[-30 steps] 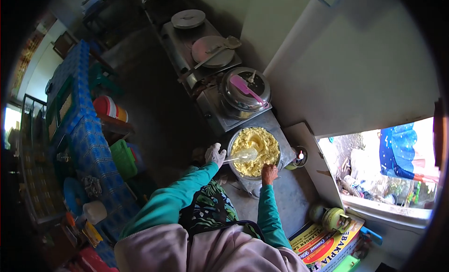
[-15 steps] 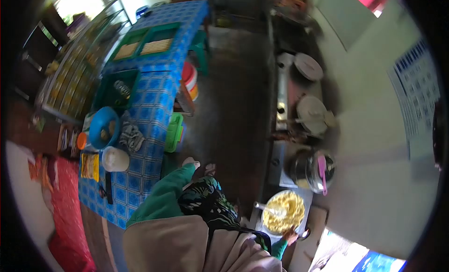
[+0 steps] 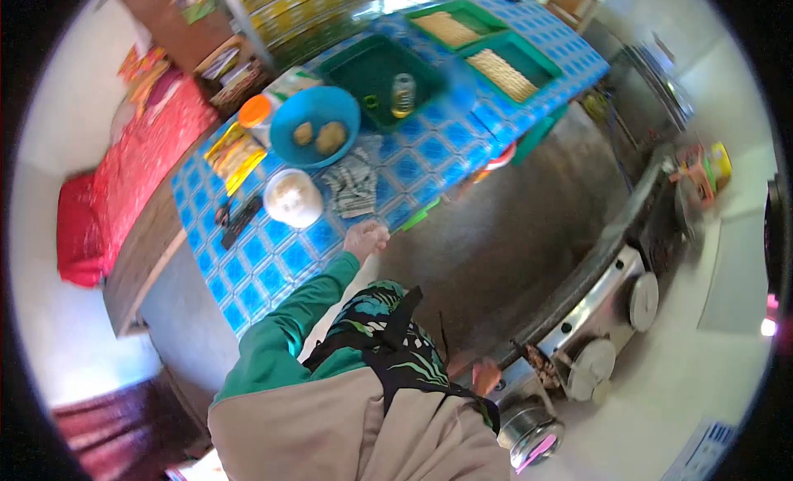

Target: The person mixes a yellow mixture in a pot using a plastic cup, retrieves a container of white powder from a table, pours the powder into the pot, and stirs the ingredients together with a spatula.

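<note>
Left hand [image 3: 365, 240] nearer striped cloth [image 3: 353, 185]

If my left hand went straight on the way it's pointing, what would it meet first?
Probably the near edge of the blue checked tablecloth, just right of the striped cloth. Your left hand's height is unclear, so it might pass above.

From where I stood, no word, brand or number could be read. The yellow packet [image 3: 237, 157] on the worktop [image 3: 291, 258] carried print too blurred to make out, and the pale sheet [image 3: 706, 458] against the wall [image 3: 636, 427] showed rows of blue marks, equally unreadable to me.
</note>
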`<state>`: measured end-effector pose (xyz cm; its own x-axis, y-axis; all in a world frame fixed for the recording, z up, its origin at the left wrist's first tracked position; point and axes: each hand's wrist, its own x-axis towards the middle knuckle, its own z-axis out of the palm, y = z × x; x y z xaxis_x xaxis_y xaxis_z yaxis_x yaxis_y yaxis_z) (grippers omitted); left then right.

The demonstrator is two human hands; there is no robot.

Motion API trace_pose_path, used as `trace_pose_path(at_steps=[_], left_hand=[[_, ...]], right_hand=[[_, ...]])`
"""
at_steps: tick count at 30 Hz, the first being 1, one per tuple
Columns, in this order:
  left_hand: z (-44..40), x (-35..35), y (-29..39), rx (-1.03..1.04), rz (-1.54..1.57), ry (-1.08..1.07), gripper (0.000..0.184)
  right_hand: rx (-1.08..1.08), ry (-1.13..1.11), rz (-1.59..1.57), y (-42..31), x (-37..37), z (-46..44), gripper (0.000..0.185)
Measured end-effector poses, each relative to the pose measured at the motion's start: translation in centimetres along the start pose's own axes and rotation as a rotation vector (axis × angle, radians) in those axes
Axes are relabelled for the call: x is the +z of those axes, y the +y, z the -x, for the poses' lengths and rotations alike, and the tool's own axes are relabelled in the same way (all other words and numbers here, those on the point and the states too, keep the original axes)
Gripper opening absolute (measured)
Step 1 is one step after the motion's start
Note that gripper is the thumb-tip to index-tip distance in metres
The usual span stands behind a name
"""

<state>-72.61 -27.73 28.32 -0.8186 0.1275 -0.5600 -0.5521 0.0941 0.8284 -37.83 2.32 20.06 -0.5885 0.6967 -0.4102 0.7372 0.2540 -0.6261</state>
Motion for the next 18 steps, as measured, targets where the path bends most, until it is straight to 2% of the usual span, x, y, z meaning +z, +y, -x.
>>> trace_pose_path(at_steps=[2,3,4,5,7,8,9,11,12,13,15,16,18], left_hand=[[2.4,-2.2,1.9,0.089,0.025,0.064,0.023],[3.8,-3.4,1.8,0.133,0.216,0.099,0.026],[5.0,-4.5,1.2,0.095,0.232,0.282,0.028],[5.9,-5.8,0.7,0.06,0.246,0.46,0.03],[5.7,-11.3,-2.7,-0.014,0.126,0.681,0.035],[5.5,-14.3,-4.4,0.02,0.352,0.688,0.038],[5.0,-16.2,-5.2,0.056,0.578,0.687,0.042],[4.4,-17.3,-3.2,0.05,0.625,0.751,0.049],[4.0,-17.8,-2.3,0.046,0.664,0.814,0.057],[3.3,-18.3,-1.9,0.046,0.667,0.814,0.057],[1.9,-18.8,-2.0,0.0,0.716,0.732,0.073],[1.4,-19.0,-2.4,0.0,0.717,0.734,0.073],[0.4,-18.9,-3.5,0.021,0.827,0.601,0.081]], right_hand=[[-0.193,-0.138,0.07,-4.6,4.2,-7.1,0.024],[-0.796,-0.063,0.293,-6.7,6.6,-10.5,0.022],[-1.081,-0.059,0.28,-12.6,7.3,-10.4,0.03],[-0.618,-0.428,-0.3,-20.3,7.6,-8.2,0.026],[-0.65,-0.594,-0.181,-26.5,12.6,-8.6,0.025],[-0.669,-0.676,-0.121,-29.5,15.1,-8.8,0.026],[-0.847,-0.698,0.008,-33.8,16.5,-7.5,0.027],[-0.699,-1.021,-0.131,-39.5,20.2,-5.3,0.027],[-0.559,-1.036,-0.246,-42.9,20.3,-2.5,0.026],[-0.417,-1.046,-0.362,-45.4,21.2,-0.1,0.026],[-0.333,-0.995,-0.527,-46.9,25.4,1.5,0.025],[-0.333,-0.998,-0.526,-47.1,27.2,1.5,0.025],[-0.436,-1.025,-0.475,-47.0,30.1,1.3,0.029]])
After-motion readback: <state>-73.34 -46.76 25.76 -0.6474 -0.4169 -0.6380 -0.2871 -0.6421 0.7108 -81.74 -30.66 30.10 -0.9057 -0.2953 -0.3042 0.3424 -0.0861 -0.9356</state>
